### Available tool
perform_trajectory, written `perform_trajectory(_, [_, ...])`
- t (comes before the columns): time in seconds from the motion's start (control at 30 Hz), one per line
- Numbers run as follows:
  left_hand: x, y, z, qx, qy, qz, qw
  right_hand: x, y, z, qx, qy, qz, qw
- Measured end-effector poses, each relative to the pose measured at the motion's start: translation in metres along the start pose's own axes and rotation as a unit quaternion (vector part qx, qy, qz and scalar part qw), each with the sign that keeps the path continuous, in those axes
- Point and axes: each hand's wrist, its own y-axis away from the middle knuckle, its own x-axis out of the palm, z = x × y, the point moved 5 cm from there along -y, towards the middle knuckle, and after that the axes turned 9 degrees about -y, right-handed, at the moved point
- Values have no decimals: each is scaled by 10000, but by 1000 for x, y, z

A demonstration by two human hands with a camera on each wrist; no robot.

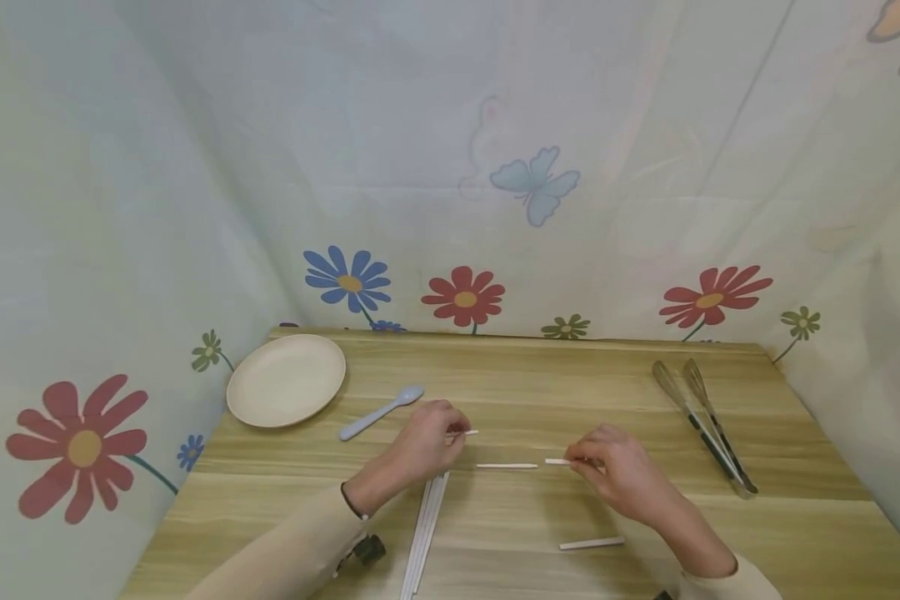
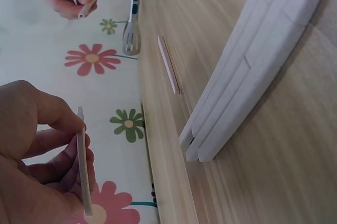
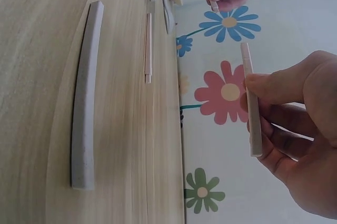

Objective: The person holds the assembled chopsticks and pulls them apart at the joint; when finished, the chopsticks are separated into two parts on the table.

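My left hand [image 1: 433,437] pinches a short white stick [image 2: 83,168] between thumb and fingers, held above the table. A similar short white stick [image 3: 253,103] is pinched in my right hand [image 1: 621,468], a little to the right. On the table between and below the hands lies another thin white stick [image 1: 507,466]. One more short white stick [image 1: 592,543] rests nearer the front, below my right hand. Several long white sticks [image 1: 425,533] lie side by side just in front of my left hand. What the sticks are made of, I cannot tell.
A round cream plate [image 1: 287,381] stands at the table's back left corner. Beside it lies a pale blue spoon [image 1: 381,413]. Metal tongs with dark grips [image 1: 705,429] lie at the right. A flower-printed curtain [image 1: 405,208] hangs behind the wooden table [image 1: 510,375].
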Motion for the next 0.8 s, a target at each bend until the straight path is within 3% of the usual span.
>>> perform_trajectory(0.23, [3,-4,-7,136,-16,46,9999,-2,6,0,-32,39,5,10000])
perform_trajectory(0.6, [7,-11,-10,155,-18,297,9994,-4,13,-2,178,-82,344,9992])
perform_trajectory(0.8, [14,-13,-12,174,-51,453,9988,-4,17,1,-122,-27,224,9997])
